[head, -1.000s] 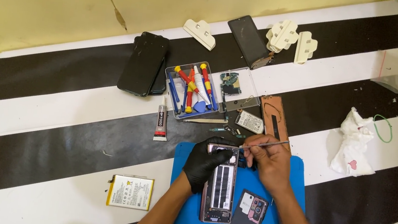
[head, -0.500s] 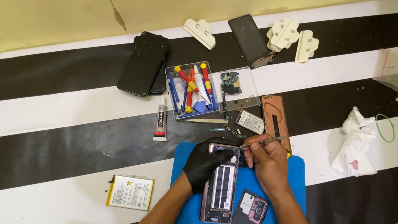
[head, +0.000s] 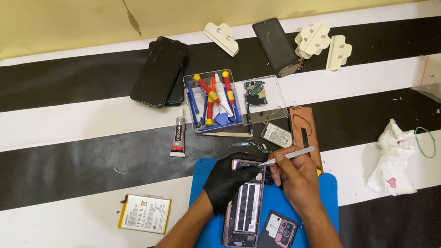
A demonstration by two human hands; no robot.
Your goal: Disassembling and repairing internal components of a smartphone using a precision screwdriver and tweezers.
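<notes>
Working on: opened phone point(head: 244, 211), back off, lying lengthwise on the blue mat point(head: 321, 220) near the front edge of the striped table point(head: 64, 121).
Right hand point(head: 292, 179): bare, fingers closed in a pinch around slim metal tweezers point(head: 288, 156), tips dipping into the top end of the phone, handle angling up to the right.
Left hand point(head: 227, 180): wearing a black glove, curling over the phone's upper left edge and pinning it down, fingers bent, not fully closed.
Just beside: dark back cover point(head: 273, 242) with camera block lying on the mat right of the phone.
Beyond the mat: small parts scattered just above it, brown panel point(head: 303, 134) lying alongside, clear tool tray point(head: 213, 99) holding red-and-yellow screwdrivers and blue picks, glue tube point(head: 179, 133) standing left of it.
Further out: two dark phones point(head: 160, 72) stacked upper left, another dark phone point(head: 277, 46) up top, cream plastic clips point(head: 315, 40) around it.
Off left: loose battery point(head: 145, 213) sitting well apart.
Off right: crumpled white cloth point(head: 393, 159) and green rubber band point(head: 426, 141).
</notes>
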